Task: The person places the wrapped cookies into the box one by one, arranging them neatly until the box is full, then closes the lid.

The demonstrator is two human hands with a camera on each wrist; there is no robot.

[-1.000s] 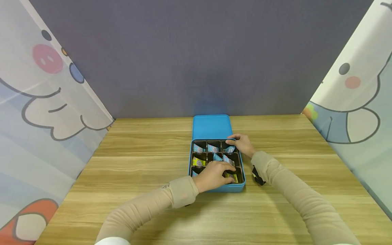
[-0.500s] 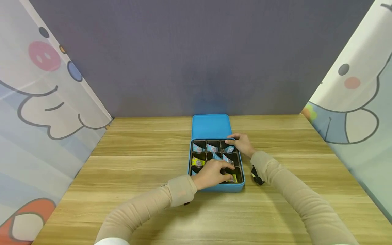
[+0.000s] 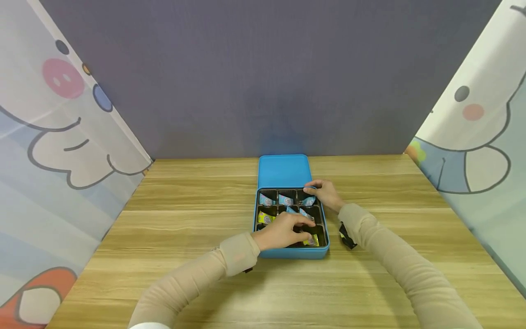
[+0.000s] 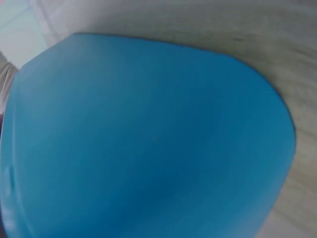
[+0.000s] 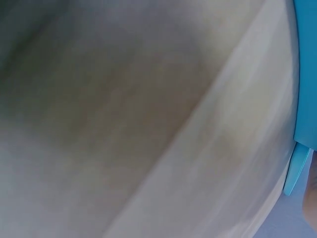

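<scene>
An open blue box [image 3: 292, 253] with a black divided tray stands on the table. My left hand [image 3: 279, 232] is over its front part, thumb and fingers spread apart, near a yellow wrapped candy [image 3: 311, 241] in the front-right compartment. No candy shows between those fingers. My right hand [image 3: 326, 194] grips the rim at the back-right corner. Blue wrapped candies [image 3: 285, 199] lie in the back row, and another yellow candy [image 3: 266, 218] sits at middle left. The left hand hides some front compartments. The left wrist view is filled by the box's blue side [image 4: 148, 134].
Behind the box lies its blue lid [image 3: 285, 171], folded back flat. A black strap [image 3: 347, 236] shows under the right sleeve. A dark grey panel [image 3: 271, 82] rises at the table's back edge, with cartoon-printed curtains [image 3: 481, 137] at both sides.
My left hand has drawn slightly left, and its thumb has shifted away from the yellow candy, which shows more fully. The right hand keeps its hold on the box corner.
</scene>
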